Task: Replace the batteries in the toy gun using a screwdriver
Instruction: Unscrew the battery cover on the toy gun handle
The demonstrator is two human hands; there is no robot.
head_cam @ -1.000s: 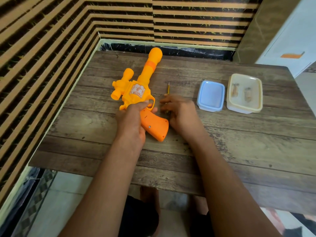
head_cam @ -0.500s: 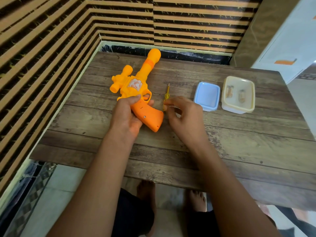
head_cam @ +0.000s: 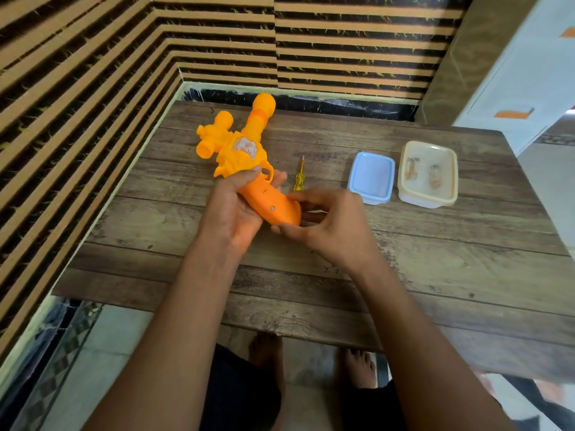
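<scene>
An orange and yellow toy gun is lifted off the wooden table, barrel pointing away from me. My left hand grips it around the trigger and upper handle. My right hand pinches the butt end of the orange handle between thumb and fingers; a small screw shows on the handle's side. A small yellow-handled screwdriver lies on the table just beyond my right hand, untouched. A cream container holds batteries.
A light blue lid or tray sits beside the cream container on the right. Striped walls close in on the left and back of the table. A white cabinet stands at the far right. My feet show below the table's near edge.
The toy gun has been raised from the table. My right hand left the screwdriver area and took hold of the handle's butt end. The screwdriver stays on the table.
</scene>
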